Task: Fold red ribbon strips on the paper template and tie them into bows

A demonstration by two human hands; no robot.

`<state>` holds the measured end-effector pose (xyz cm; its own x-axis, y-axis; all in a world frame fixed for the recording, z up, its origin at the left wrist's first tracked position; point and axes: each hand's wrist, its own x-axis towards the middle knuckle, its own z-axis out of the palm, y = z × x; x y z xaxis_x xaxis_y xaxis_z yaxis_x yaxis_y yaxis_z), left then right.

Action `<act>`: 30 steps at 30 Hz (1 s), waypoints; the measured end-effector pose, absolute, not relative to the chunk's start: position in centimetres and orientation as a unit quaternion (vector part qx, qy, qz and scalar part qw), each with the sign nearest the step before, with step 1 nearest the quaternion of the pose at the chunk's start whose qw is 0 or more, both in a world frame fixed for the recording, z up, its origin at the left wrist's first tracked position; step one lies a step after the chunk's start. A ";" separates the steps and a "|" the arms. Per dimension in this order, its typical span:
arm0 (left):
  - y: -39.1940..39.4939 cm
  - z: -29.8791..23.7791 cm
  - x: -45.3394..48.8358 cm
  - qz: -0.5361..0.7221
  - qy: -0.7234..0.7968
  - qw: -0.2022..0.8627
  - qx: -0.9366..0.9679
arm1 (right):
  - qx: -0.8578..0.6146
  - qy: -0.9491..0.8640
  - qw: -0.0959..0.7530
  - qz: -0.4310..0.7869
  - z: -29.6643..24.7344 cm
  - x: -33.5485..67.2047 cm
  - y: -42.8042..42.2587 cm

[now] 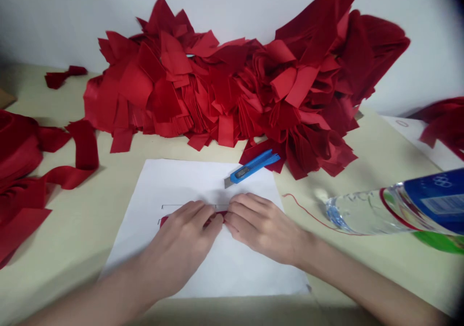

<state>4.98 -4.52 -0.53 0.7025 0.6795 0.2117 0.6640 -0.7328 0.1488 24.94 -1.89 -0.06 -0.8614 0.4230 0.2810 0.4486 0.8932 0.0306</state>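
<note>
My left hand [184,241] and my right hand [259,224] rest side by side on a white sheet of paper [174,181] with thin drawn lines. Their fingers are pressed together on a small red fabric strip [164,219], which they mostly hide; only its left end and a bit between the fingertips show. A blue utility knife [252,167] lies on the paper's far right corner, just beyond my right hand, blade pointing left.
A big heap of cut red fabric pieces [235,84] fills the back of the beige table [366,171]. Longer red ribbon [43,166] lies at the left. A clear plastic bottle [398,210] lies on its side at right, near a loose red thread [308,212].
</note>
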 end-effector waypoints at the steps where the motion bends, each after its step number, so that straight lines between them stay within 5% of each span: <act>1: -4.5 -0.5 5.0 0.127 0.362 0.023 0.923 | -0.233 -0.963 0.132 -0.037 0.0 25.0 -1.8; 9: -4.5 0.0 5.3 0.140 0.317 -0.042 0.937 | -0.257 -0.958 0.128 0.008 0.7 25.4 -1.7; 17: -3.6 0.1 5.3 0.154 0.347 0.032 0.924 | -0.225 -0.967 0.107 -0.051 0.6 25.0 -1.4; 20: -3.3 0.8 5.5 0.165 0.368 0.099 0.910 | -0.267 -0.958 0.094 0.045 1.9 24.9 -1.1; 26: -1.5 2.8 4.7 0.057 0.394 0.432 0.810 | -0.333 -0.886 0.026 0.322 4.3 24.8 -0.5; 30: -0.7 2.2 4.5 0.055 0.383 0.391 0.835 | -0.331 -0.906 0.022 0.262 3.8 24.1 -0.3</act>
